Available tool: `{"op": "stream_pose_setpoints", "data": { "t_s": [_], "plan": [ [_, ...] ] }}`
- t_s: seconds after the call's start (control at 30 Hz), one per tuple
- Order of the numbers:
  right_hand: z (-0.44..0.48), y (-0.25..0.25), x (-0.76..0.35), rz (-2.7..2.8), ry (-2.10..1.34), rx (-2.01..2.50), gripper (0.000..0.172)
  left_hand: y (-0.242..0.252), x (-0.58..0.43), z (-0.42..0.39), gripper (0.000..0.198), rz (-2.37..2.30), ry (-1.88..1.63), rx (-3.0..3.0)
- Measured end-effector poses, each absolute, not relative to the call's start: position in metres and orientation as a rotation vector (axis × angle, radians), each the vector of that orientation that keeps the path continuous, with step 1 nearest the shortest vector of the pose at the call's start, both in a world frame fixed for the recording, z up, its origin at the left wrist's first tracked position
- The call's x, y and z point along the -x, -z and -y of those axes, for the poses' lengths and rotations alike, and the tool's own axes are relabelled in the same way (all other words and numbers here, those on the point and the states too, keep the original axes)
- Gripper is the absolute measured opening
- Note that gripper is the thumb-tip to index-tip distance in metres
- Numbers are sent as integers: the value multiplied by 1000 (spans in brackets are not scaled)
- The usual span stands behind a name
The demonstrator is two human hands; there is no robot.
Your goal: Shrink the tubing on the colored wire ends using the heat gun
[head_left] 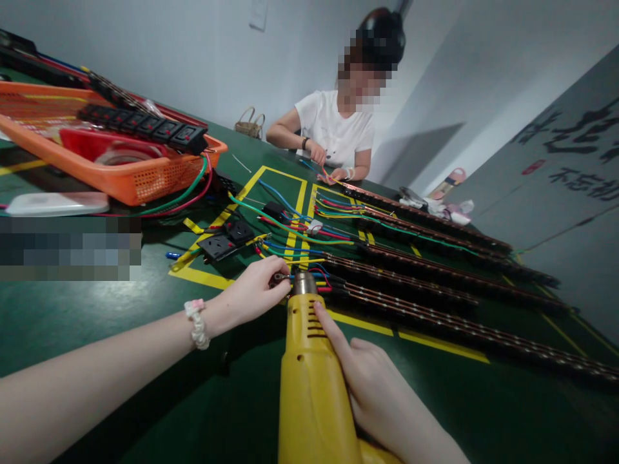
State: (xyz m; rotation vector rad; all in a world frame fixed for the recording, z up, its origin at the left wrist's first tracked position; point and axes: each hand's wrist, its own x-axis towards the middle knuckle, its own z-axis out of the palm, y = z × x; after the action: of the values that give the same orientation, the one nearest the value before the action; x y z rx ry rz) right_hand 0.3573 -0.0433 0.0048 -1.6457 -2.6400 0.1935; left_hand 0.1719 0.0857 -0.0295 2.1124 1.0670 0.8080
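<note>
My right hand (372,380) is wrapped round a yellow heat gun (314,380), its index finger stretched along the vented side. The gun's metal nozzle (304,282) points away from me at coloured wires. Just left of the nozzle, my left hand (265,283) pinches wire ends with small metal terminals (280,277). Blue, yellow and red wires (329,289) run from there to the nearest long black strip with copper-coloured bars (416,312). Beyond the left hand lie black socket modules (225,240).
Several similar strips (411,278) stretch right across the green table (232,393), which bears yellow tape lines (203,277). An orange basket (130,183) with a black socket strip (145,125) stands at left. Opposite, a co-worker in a white shirt (333,122) handles wires.
</note>
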Motion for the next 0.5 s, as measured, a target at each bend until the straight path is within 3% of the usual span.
{"op": "stream_pose_setpoints", "data": {
  "t_s": [0.5],
  "plan": [
    [32,-4,-349,2750,-256,1655,96,31,-167,-92,26,-1050,-778,-1811]
  ]
}}
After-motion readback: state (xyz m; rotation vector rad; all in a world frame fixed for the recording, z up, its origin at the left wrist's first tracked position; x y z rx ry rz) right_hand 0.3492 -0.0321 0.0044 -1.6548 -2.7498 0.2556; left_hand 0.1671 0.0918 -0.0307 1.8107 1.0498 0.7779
